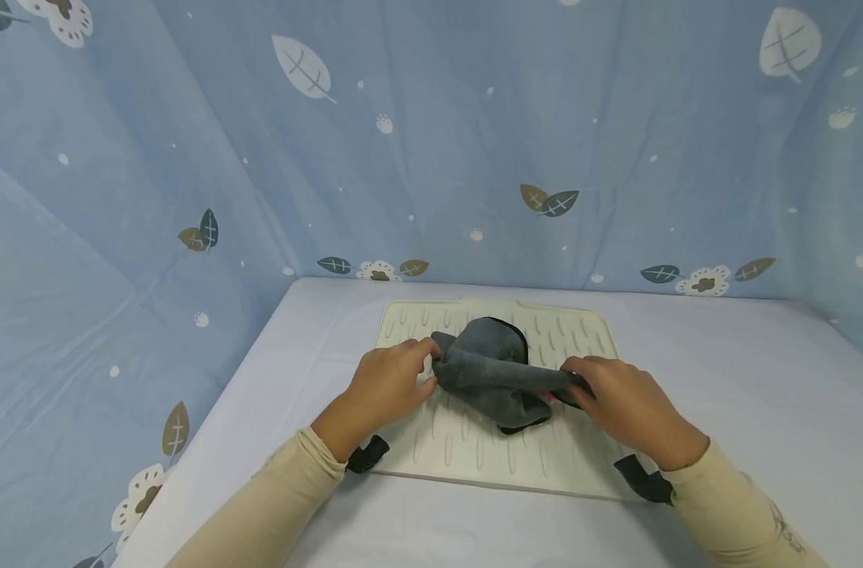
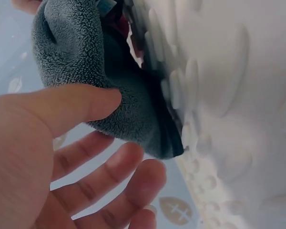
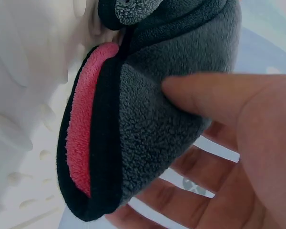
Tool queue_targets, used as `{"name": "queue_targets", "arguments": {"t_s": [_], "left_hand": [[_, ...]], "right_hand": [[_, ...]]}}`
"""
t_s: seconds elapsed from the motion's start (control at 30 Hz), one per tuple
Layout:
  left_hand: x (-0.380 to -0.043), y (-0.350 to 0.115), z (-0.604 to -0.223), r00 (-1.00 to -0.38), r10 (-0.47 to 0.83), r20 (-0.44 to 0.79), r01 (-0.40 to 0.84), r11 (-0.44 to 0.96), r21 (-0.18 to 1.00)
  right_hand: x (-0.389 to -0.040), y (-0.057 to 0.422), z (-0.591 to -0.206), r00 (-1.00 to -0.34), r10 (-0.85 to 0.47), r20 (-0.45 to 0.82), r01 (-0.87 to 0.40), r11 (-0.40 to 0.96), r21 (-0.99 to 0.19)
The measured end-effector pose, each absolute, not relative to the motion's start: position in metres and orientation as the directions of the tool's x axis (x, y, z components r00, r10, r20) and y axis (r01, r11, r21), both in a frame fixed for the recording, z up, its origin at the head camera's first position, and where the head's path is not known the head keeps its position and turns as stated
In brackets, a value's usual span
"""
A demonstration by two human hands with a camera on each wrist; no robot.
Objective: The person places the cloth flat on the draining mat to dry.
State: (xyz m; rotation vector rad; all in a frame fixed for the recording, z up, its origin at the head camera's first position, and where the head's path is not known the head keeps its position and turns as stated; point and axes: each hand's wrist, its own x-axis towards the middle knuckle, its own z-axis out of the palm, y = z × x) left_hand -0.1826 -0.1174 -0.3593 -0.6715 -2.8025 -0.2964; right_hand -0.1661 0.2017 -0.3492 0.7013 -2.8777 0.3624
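A dark grey cloth with black edging lies bunched over the cream ridged mat. My left hand pinches its left end between thumb and fingers, as the left wrist view shows with the thumb on the fluffy grey side of the cloth. At the opposite end my right hand grips the cloth, the thumb on top and the fingers beneath. In the right wrist view the folded cloth shows a pink underside inside its black border.
The mat sits on a white-covered table. Behind and to the left hangs a blue curtain printed with leaves and flowers. Dark straps are at both wrists, beside beige sleeves.
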Motion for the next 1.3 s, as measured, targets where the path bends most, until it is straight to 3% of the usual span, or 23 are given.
{"name": "queue_targets", "arguments": {"t_s": [0.37, 1.03, 1.3], "left_hand": [[-0.187, -0.115, -0.366, -0.867, 0.407, 0.289, 0.453, 0.884, 0.113], [-0.193, -0.119, -0.36, -0.85, 0.3, 0.433, 0.414, 0.888, 0.199], [-0.195, -0.122, -0.357, -0.811, 0.28, 0.514, 0.43, 0.88, 0.2]], "right_hand": [[-0.172, 0.202, -0.35, -0.908, -0.416, 0.06, -0.417, 0.873, -0.255], [-0.174, 0.212, -0.349, -0.912, -0.368, 0.183, -0.403, 0.888, -0.224], [-0.174, 0.213, -0.348, -0.91, -0.348, 0.223, -0.395, 0.891, -0.221]]}}
